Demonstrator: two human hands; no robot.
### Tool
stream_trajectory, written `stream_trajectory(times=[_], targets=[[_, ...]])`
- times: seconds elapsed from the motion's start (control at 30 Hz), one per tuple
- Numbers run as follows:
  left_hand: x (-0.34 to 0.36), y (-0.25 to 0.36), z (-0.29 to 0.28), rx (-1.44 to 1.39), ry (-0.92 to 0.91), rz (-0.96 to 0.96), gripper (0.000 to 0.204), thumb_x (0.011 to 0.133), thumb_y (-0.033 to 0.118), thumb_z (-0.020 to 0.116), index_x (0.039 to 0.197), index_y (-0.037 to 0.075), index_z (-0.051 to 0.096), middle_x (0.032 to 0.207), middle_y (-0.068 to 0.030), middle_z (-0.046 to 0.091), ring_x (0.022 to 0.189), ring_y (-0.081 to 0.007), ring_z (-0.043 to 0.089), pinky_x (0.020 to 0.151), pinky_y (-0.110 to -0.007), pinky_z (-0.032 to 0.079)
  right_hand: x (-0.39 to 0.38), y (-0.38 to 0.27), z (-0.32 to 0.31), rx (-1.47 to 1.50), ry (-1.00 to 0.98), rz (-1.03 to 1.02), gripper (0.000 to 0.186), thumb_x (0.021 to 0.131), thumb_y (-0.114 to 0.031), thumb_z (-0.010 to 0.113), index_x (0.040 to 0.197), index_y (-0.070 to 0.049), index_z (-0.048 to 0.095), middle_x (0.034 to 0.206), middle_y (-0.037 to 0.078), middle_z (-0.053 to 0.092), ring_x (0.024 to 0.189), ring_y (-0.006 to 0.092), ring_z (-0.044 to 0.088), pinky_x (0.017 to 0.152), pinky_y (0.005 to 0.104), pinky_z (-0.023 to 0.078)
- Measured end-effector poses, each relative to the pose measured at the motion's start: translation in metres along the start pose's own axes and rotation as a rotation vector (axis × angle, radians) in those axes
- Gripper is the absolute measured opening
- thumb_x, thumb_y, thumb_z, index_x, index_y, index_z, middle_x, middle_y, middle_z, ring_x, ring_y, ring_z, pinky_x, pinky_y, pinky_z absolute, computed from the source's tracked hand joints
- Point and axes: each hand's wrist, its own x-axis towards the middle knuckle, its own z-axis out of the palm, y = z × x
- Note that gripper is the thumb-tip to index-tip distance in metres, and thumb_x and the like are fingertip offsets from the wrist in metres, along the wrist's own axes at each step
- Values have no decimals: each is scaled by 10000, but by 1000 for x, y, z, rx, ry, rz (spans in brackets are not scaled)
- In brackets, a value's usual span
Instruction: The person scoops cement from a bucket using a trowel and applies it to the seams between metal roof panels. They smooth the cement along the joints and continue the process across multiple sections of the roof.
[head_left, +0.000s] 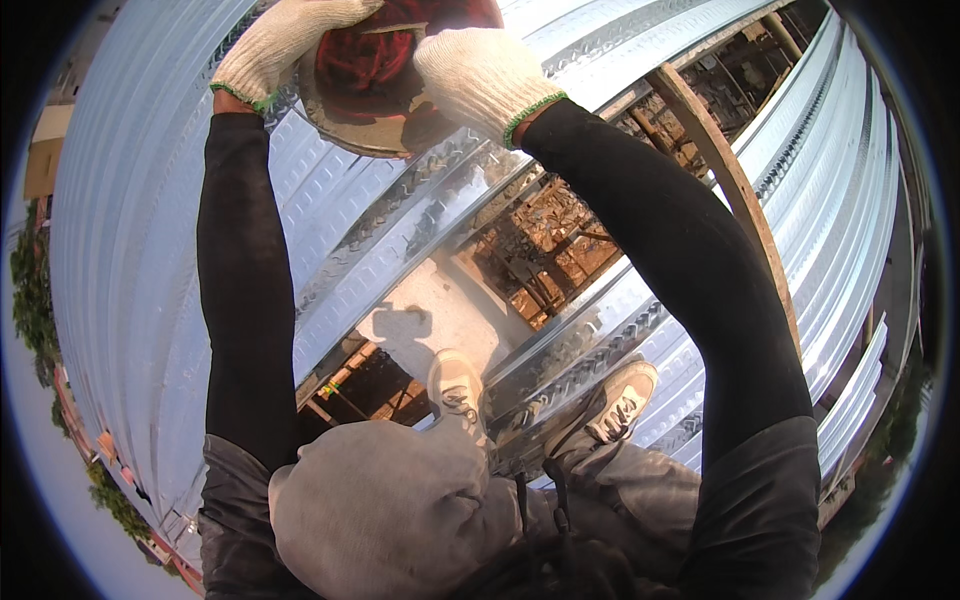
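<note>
Both of my hands are stretched out ahead at the top of the head view, in cream knitted gloves with green cuffs. Between them is a round, bowl-like red thing (368, 62), its rim crusted pale grey; its exact kind I cannot make out. My left hand (285, 45) grips its left side, fingers bent over the edge. On the right, my right hand (482, 82) is closed against it, fingertips mostly hidden. The top of the round thing runs out of the picture. Ribbed silvery metal decking (330, 200) lies beneath it.
My shoes stand on a pale concrete strip (440, 300) and the decking beside it. Openings (545, 250) drop to a lower level with brown debris. A curved-looking timber (720, 150) crosses at the right. More metal sheets (830, 180) lie beyond it.
</note>
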Motion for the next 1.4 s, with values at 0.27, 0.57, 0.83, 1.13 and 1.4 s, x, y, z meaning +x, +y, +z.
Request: stream_trajectory(times=[0.27, 0.57, 0.83, 1.13, 1.4], targets=[[4, -3, 1, 13, -36, -14, 605, 1114, 396, 721, 1642, 115, 632, 1553, -88, 697, 1393, -201, 656, 1250, -337, 476, 0, 17, -12, -114, 23, -115, 138, 980, -187, 724, 1032, -76, 789, 932, 159, 802, 863, 343, 818, 744, 467, 647], [5, -8, 0, -16, -30, -9, 606, 1125, 385, 707, 1654, 106, 613, 1590, -94, 666, 1427, -205, 630, 1263, -340, 458, -7, 11, 15, -80, 72, 14, 158, 939, -197, 736, 953, -79, 839, 939, 178, 822, 904, 328, 837, 722, 458, 648], [-5, -15, 0, -43, -7, -27, 607, 1134, 375, 695, 1665, 99, 596, 1623, -99, 637, 1458, -209, 607, 1274, -343, 443, -24, 20, 24, 46, -152, 92, 216, 958, -196, 716, 1070, -96, 871, 1013, 209, 834, 971, 400, 829, 832, 517, 664], [-11, -18, 4, -46, 31, -58, 609, 1144, 364, 681, 1678, 91, 577, 1661, -105, 605, 1493, -213, 581, 1287, -345, 425, 11, -2, -1, 621, -817, 277, 337, 1009, -353, 681, 929, -73, 851, 730, 129, 751, 736, 281, 784, 688, 449, 630], [0, -56, -5, -117, 243, -104, 610, 1153, 354, 669, 1689, 84, 560, 1694, -110, 577, 1524, -216, 558, 1299, -348, 409, -70, 0, 0, 2064, -584, 621, 355, 1141, -292, 707, 1198, 56, 746, 787, 62, 673, 580, 122, 609, 513, 274, 494]])
